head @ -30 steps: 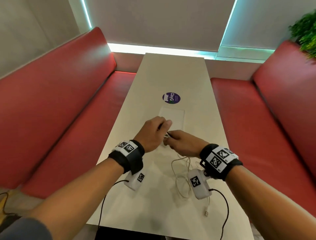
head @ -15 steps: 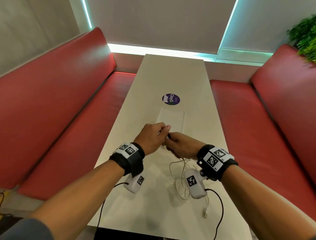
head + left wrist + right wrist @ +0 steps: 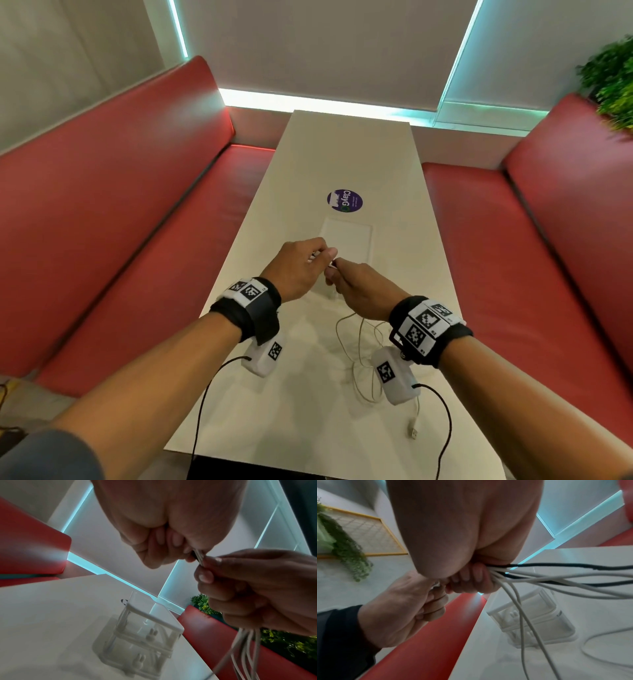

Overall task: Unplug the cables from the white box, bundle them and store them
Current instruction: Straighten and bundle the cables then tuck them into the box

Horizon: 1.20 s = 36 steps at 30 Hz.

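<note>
Head view — both hands (image 3: 298, 265) (image 3: 363, 287) pinch the cables (image 3: 359, 346).

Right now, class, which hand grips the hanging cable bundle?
The right hand: its fingers curl round the cable bundle, while the left hand only pinches one thin end of it.

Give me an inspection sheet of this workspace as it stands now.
Surface: white table with a round purple sticker.
Job's things: small clear drawer box standing on the table; white cables gathered in the right hand.
Clutter: nothing seen.
Grips: left hand pinches a cable end; right hand grips the bundle.
Cables: white loops and a USB plug lie on the table; black strand among them.
Surroundings: red benches, plant.
</note>
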Tool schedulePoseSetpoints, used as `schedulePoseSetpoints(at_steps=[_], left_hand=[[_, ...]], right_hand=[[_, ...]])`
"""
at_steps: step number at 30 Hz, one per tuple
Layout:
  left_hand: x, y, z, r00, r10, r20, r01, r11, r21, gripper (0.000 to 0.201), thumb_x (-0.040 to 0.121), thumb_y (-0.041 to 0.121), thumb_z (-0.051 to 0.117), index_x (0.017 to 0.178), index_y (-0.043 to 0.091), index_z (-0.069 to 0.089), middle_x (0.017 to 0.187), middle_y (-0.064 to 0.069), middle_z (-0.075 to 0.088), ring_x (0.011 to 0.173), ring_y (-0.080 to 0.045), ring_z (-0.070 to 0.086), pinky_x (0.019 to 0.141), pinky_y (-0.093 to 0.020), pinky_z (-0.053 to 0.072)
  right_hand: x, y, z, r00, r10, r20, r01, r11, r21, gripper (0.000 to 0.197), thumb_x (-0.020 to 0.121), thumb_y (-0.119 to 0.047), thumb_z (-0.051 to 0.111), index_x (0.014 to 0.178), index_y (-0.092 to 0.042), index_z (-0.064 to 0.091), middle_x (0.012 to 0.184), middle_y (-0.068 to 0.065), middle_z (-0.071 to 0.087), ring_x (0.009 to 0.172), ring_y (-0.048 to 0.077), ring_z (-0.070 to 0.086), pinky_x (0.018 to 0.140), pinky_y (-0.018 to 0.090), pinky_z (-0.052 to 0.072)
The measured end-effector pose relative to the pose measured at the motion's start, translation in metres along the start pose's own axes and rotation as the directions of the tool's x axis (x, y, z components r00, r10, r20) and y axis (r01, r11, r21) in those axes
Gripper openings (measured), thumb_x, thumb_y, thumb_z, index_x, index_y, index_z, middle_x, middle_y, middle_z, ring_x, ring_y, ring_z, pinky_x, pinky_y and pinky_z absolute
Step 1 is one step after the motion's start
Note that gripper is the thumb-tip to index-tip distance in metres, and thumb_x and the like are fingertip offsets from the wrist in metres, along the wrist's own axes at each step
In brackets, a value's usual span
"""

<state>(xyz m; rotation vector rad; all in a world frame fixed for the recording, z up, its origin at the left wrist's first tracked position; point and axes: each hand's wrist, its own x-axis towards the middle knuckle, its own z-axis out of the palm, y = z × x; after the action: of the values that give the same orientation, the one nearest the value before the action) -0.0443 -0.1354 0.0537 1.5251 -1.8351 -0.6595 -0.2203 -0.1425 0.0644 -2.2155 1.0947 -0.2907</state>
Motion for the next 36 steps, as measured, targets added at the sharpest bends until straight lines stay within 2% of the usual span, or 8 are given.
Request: schedulePoseSetpoints(at_steps=[7, 11, 15, 18, 24, 28, 33, 36], left_hand=[[0.014, -0.006, -0.020, 0.999, -0.048, -0.012, 0.048, 0.999, -0.026, 0.029, 0.098, 0.044, 0.053, 0.079, 0.022, 0.061, 0.069, 0.007, 0.060, 0.063, -0.008, 0.052, 0.063, -0.027, 0.039], [0.009, -0.013, -0.024, 0.958, -0.261, 0.117, 0.282, 0.800, -0.529, 0.051, 0.092, 0.062, 0.051, 0.117, 0.018, 0.053, 0.082, -0.008, 0.072, 0.062, -0.020, 0.061, 0.054, -0.033, 0.046], [0.004, -0.017, -0.018, 0.885, -0.279, 0.373, 0.421, 0.823, -0.381, 0.057, 0.085, 0.063, 0.055, 0.117, 0.017, 0.065, 0.118, -0.002, 0.070, 0.099, -0.019, 0.068, 0.086, -0.041, 0.054], [0.005, 0.003, -0.002, 0.918, -0.161, 0.362, 0.314, 0.852, -0.419, 0.041, 0.098, 0.051, 0.049, 0.110, 0.017, 0.069, 0.112, 0.005, 0.069, 0.103, -0.014, 0.065, 0.092, -0.039, 0.052], [0.028, 0.045, 0.012, 0.950, -0.231, 0.210, 0.299, 0.473, -0.829, 0.042, 0.108, 0.032, 0.032, 0.073, 0.016, 0.048, 0.104, -0.014, 0.071, 0.092, -0.022, 0.065, 0.086, -0.038, 0.044], [0.041, 0.048, -0.006, 0.931, -0.341, 0.131, 0.194, 0.157, -0.968, 0.042, 0.108, 0.028, 0.033, 0.069, 0.014, 0.044, 0.063, -0.005, 0.055, 0.072, -0.023, 0.067, 0.093, -0.044, 0.052], [0.073, -0.015, -0.086, 0.781, -0.616, -0.100, -0.065, 0.079, -0.995, 0.047, 0.108, 0.035, 0.032, 0.063, 0.021, 0.036, 0.040, 0.009, 0.026, 0.033, -0.008, 0.024, 0.044, -0.020, 0.039], [0.076, -0.047, -0.132, 0.711, -0.685, -0.160, -0.134, 0.092, -0.987, 0.049, 0.107, 0.038, 0.033, 0.060, 0.022, 0.036, 0.040, 0.010, 0.025, 0.033, -0.009, 0.020, 0.038, -0.017, 0.024]], right_hand=[[-0.005, 0.015, 0.000, 1.000, 0.006, -0.017, -0.007, 0.998, -0.054, 0.031, 0.107, -0.039, 0.031, 0.091, -0.021, 0.051, 0.073, -0.004, 0.056, 0.065, 0.018, 0.054, 0.066, 0.035, 0.046], [-0.003, 0.014, -0.006, 0.977, 0.052, -0.208, -0.039, 0.997, 0.066, 0.035, 0.108, -0.037, 0.031, 0.086, -0.019, 0.052, 0.069, -0.006, 0.054, 0.062, 0.014, 0.050, 0.061, 0.031, 0.040], [0.003, 0.013, -0.017, 0.965, 0.069, -0.253, -0.040, 0.992, 0.118, 0.036, 0.108, -0.036, 0.031, 0.084, -0.019, 0.051, 0.068, -0.007, 0.053, 0.061, 0.012, 0.047, 0.062, 0.032, 0.040], [0.009, 0.006, -0.013, 0.987, 0.015, -0.161, -0.004, 0.998, 0.067, 0.029, 0.108, -0.028, 0.032, 0.086, -0.020, 0.050, 0.071, -0.013, 0.053, 0.061, 0.005, 0.048, 0.062, 0.025, 0.037], [0.015, -0.001, -0.015, 0.986, 0.034, -0.166, 0.027, 0.936, 0.351, 0.033, 0.108, -0.030, 0.038, 0.082, -0.021, 0.056, 0.068, -0.010, 0.049, 0.052, -0.001, 0.045, 0.056, 0.023, 0.039], [0.007, 0.010, -0.030, 0.996, 0.070, -0.063, -0.045, 0.940, 0.338, 0.030, 0.100, -0.039, 0.053, 0.082, -0.015, 0.055, 0.065, -0.001, 0.057, 0.054, 0.014, 0.056, 0.057, 0.033, 0.051], [-0.028, 0.064, -0.015, 0.933, 0.306, 0.187, -0.300, 0.952, -0.065, 0.028, 0.097, -0.046, 0.052, 0.081, -0.023, 0.053, 0.071, 0.000, 0.060, 0.055, 0.014, 0.057, 0.064, 0.039, 0.055], [-0.049, 0.090, -0.013, 0.841, 0.471, 0.264, -0.398, 0.871, -0.287, 0.031, 0.096, -0.048, 0.055, 0.078, -0.022, 0.055, 0.071, -0.002, 0.061, 0.052, 0.010, 0.053, 0.059, 0.027, 0.046]])
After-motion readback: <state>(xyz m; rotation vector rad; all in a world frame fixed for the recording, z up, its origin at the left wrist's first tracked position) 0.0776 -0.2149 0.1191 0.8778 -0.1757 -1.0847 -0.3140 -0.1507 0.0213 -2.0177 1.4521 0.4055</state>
